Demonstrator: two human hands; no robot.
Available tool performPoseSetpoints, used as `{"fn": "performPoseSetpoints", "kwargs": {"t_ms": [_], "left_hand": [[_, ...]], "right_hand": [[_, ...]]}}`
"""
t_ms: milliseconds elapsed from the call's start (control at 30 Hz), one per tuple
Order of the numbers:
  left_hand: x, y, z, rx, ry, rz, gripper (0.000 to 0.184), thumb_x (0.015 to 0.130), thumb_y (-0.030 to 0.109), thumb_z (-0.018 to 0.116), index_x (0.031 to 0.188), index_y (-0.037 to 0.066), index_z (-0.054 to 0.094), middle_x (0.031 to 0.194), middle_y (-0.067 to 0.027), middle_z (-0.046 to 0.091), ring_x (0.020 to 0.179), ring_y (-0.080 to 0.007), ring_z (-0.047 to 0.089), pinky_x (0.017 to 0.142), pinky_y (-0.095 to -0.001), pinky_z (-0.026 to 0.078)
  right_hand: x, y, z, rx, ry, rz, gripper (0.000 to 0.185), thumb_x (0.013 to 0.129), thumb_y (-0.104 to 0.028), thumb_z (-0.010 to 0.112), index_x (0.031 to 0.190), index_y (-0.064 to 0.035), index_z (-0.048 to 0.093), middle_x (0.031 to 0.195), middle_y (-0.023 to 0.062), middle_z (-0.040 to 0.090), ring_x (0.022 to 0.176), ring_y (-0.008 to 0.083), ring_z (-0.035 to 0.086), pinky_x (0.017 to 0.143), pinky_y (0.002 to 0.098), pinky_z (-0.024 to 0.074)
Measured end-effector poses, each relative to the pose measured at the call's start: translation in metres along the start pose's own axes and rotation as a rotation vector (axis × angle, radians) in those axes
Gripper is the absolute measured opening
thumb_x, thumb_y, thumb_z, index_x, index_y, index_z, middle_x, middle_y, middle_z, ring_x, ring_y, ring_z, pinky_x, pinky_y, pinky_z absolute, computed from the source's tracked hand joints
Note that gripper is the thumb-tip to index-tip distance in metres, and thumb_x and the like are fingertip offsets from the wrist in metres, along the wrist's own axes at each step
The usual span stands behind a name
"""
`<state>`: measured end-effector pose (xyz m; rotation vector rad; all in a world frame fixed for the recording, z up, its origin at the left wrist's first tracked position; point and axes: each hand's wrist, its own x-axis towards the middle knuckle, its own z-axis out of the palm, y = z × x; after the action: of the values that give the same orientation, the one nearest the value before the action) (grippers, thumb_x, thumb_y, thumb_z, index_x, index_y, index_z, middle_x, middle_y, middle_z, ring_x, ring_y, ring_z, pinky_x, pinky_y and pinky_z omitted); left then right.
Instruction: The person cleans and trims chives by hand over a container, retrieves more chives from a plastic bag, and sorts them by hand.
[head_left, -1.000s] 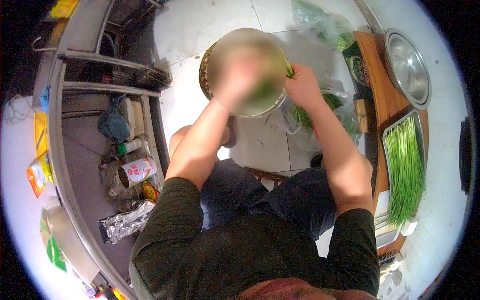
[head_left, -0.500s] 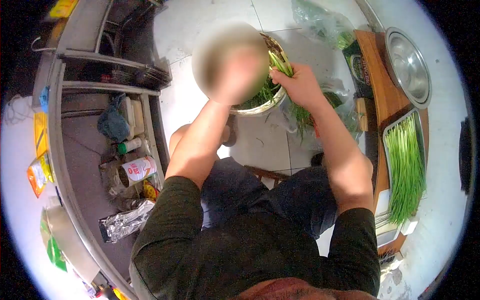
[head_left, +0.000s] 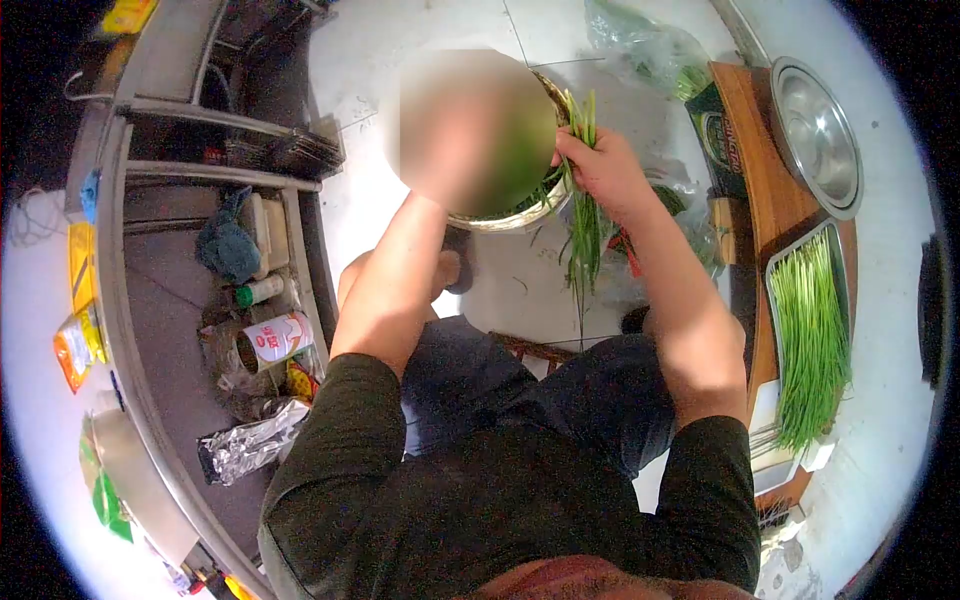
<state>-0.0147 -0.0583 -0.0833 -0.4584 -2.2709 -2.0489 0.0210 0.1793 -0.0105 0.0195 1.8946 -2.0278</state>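
My right hand (head_left: 603,168) is closed around a bunch of green chives (head_left: 584,240). Their pale ends point up and the long leaves hang down beside the basket. Over the round woven basket (head_left: 520,218) is my left hand (head_left: 455,135), covered by a blurred patch, so its fingers and anything in them are hidden. Loose greens show inside the basket's near side. On the right, more chives (head_left: 812,345) lie lined up in a metal tray (head_left: 846,262).
A steel bowl (head_left: 820,135) and the tray rest on a wooden bench (head_left: 745,120). Plastic bags (head_left: 650,45) with greens lie on the floor. To the left, a metal shelf unit (head_left: 165,270) holds a can (head_left: 280,340), a blue cloth (head_left: 228,240) and crumpled foil (head_left: 260,440).
My right hand has moved slightly right, bringing the chives to the basket's right side. The bunch now stands upright with its leaves hanging. My left forearm has shifted slightly left.
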Motion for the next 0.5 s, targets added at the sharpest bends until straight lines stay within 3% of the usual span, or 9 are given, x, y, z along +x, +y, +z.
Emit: {"fn": "performPoseSetpoints", "kwargs": {"t_ms": [67,133,233,267,333,367,433,467,500], "left_hand": [[-0.004,0.015,0.010,-0.079,-0.021,0.030,0.029,0.094,0.017,0.056,0.120,0.004,0.057,0.108,-0.0055,0.062,0.096,-0.0157,0.059,0.082,-0.0296,0.049],[0.001,0.051,0.029,0.046,0.034,-0.177,0.024,0.094,0.016,0.056,0.114,0.003,0.061,0.096,-0.0038,0.063,0.084,-0.0132,0.059,0.073,-0.0270,0.048],[0.018,0.030,0.022,0.018,-0.001,-0.425,0.021,0.093,0.016,0.055,0.102,0.001,0.066,0.076,-0.0012,0.061,0.066,-0.0080,0.053,0.060,-0.0236,0.042],[0.035,0.024,0.005,0.099,-0.102,-0.644,0.021,0.093,0.017,0.056,0.101,0.001,0.066,0.077,-0.0017,0.061,0.066,-0.0081,0.053,0.060,-0.0239,0.043],[0.034,0.039,0.008,0.379,-0.101,-0.703,0.021,0.093,0.019,0.057,0.098,0.001,0.065,0.077,-0.0027,0.062,0.064,-0.0082,0.054,0.060,-0.0245,0.044],[0.017,0.070,0.029,0.571,0.005,-0.539,0.021,0.093,0.020,0.057,0.096,0.001,0.065,0.076,-0.0031,0.062,0.063,-0.0083,0.054,0.060,-0.0247,0.044],[0.018,0.074,0.036,0.590,0.153,-0.509,0.021,0.093,0.021,0.058,0.091,0.001,0.064,0.075,-0.0035,0.063,0.061,-0.0090,0.055,0.059,-0.0258,0.045],[0.036,0.050,0.027,0.419,0.191,-0.646,0.022,0.093,0.022,0.058,0.089,0.001,0.064,0.074,-0.0034,0.063,0.060,-0.0097,0.056,0.060,-0.0266,0.046],[0.032,0.038,0.025,0.285,0.166,-0.618,0.022,0.093,0.021,0.058,0.087,0.001,0.063,0.074,-0.0033,0.063,0.061,-0.0102,0.056,0.060,-0.0269,0.046]], "right_hand": [[0.002,0.004,-0.001,-0.034,-0.008,-0.010,0.021,0.091,-0.026,0.060,0.082,-0.0075,0.065,0.066,-0.0042,0.056,0.051,0.0038,0.039,0.047,0.0219,0.0280],[0.002,0.002,-0.001,-0.072,-0.036,0.009,0.021,0.092,-0.025,0.059,0.082,-0.0075,0.065,0.067,-0.0041,0.056,0.051,0.0037,0.039,0.047,0.0217,0.0280],[0.005,0.004,-0.002,-0.070,-0.053,0.019,0.030,0.086,-0.033,0.064,0.077,-0.0051,0.065,0.064,-0.0006,0.057,0.055,0.0091,0.045,0.049,0.0261,0.0333],[0.006,0.005,-0.002,-0.060,-0.053,0.019,0.034,0.083,-0.037,0.067,0.075,-0.0039,0.065,0.062,0.0011,0.057,0.057,0.0118,0.048,0.051,0.0283,0.0360],[0.007,0.009,-0.001,-0.002,-0.050,0.075,0.033,0.083,-0.037,0.067,0.075,-0.0059,0.066,0.060,0.0001,0.055,0.054,0.0106,0.046,0.049,0.0280,0.0332],[0.007,0.010,-0.001,0.027,-0.049,0.104,0.032,0.083,-0.038,0.067,0.075,-0.0069,0.067,0.059,-0.0005,0.054,0.053,0.0100,0.044,0.048,0.0278,0.0319],[0.007,0.008,0.000,0.052,-0.081,0.108,0.029,0.083,-0.037,0.067,0.076,-0.0083,0.067,0.060,-0.0011,0.055,0.051,0.0090,0.042,0.047,0.0267,0.0301],[0.006,0.007,0.000,0.064,-0.095,0.111,0.028,0.084,-0.036,0.067,0.076,-0.0090,0.067,0.060,-0.0014,0.055,0.050,0.0084,0.041,0.046,0.0262,0.0292],[0.004,0.004,0.002,0.083,-0.095,0.117,0.028,0.084,-0.035,0.067,0.076,-0.0087,0.067,0.061,-0.0013,0.056,0.049,0.0081,0.041,0.046,0.0258,0.0298]]}}
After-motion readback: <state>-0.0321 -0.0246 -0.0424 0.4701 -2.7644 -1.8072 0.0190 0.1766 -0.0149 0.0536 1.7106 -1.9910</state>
